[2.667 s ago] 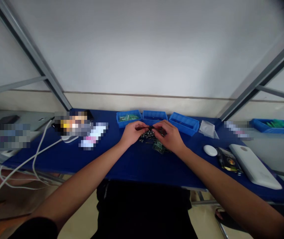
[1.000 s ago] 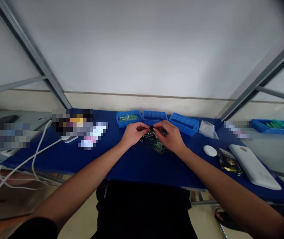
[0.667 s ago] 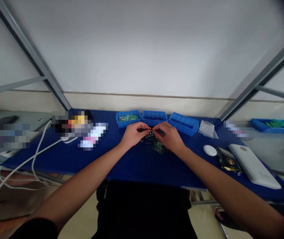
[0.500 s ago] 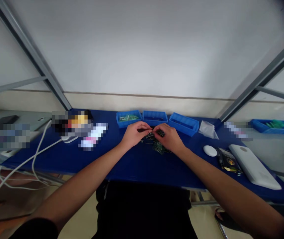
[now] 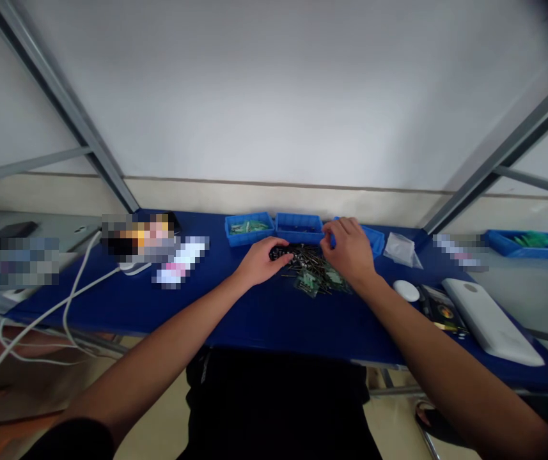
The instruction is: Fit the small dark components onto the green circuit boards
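A pile of dark screws [image 5: 308, 257] lies on the blue tabletop in front of me. Small clear bags with green pieces [image 5: 307, 283] rest on its near side. My left hand [image 5: 260, 262] is at the pile's left edge, thumb and fingers apart around some screws, without a visible grip on any. Over the pile's right side, in front of the right blue bin [image 5: 376, 241], my right hand [image 5: 350, 252] is raised with its fingers curled together. Whatever its fingertips may hold is too small to make out.
Behind the pile stand a blue bin of green packets [image 5: 249, 237] and a middle blue bin [image 5: 298, 234] with a few small dark pieces. Clear plastic bags [image 5: 399, 248], a white round case [image 5: 405, 291], a dark packet [image 5: 441, 308] and a long white device [image 5: 492, 321] lie rightward. White cables [image 5: 70, 297] cross the left.
My hands were together over the pile and have parted. The right moved right and away from me, toward the right bin. The left stayed near the pile and its fingers opened.
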`<state>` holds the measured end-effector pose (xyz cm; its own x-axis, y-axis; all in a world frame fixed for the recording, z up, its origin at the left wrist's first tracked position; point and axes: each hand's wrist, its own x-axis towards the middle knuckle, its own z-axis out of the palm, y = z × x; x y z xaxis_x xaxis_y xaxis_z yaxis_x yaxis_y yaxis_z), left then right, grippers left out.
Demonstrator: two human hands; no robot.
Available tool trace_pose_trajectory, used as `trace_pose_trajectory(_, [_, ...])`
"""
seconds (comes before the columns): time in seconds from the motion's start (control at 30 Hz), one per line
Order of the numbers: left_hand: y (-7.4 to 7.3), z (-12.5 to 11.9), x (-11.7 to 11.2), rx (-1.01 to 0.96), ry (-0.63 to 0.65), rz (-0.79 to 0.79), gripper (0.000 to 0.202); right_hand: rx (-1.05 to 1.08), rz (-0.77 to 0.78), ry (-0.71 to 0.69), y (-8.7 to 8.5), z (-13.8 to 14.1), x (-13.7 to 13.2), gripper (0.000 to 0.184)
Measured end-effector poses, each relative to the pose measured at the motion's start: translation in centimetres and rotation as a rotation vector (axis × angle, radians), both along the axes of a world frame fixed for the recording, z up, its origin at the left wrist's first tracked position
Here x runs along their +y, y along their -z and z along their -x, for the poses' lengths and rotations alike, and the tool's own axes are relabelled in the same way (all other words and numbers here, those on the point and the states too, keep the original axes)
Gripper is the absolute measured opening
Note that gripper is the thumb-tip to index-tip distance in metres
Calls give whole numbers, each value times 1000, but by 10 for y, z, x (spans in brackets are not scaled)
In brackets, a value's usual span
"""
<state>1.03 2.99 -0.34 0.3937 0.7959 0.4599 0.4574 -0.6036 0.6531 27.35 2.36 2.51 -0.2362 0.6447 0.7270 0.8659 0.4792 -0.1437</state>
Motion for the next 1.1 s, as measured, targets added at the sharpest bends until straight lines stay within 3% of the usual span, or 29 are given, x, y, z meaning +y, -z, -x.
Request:
trace_pose_trajectory(0.17, [5, 1, 2, 95, 60, -30, 38, -64, 44, 228, 3, -33, 12, 17])
trace_pose_trajectory(0.27, [7, 2, 3, 97, 68, -39, 36, -62, 92, 258, 9, -39, 14, 13])
trace_pose_trajectory(0.47, [7, 1, 3, 93, 83, -65, 33, -66, 6, 60, 4, -23, 8, 15])
trace_pose_trajectory(0.67, [4, 0, 0, 123, 75, -53, 33, -167, 292, -187, 6, -9, -2, 23])
trace_pose_trajectory(0.87, [3, 0, -1, 151, 71, -45, 33, -254, 319, -256, 21, -3, 0, 17])
trace_pose_trajectory(1.1, [3, 1, 1, 181, 74, -14, 32, -107, 412, -355, 20, 6, 1, 21])
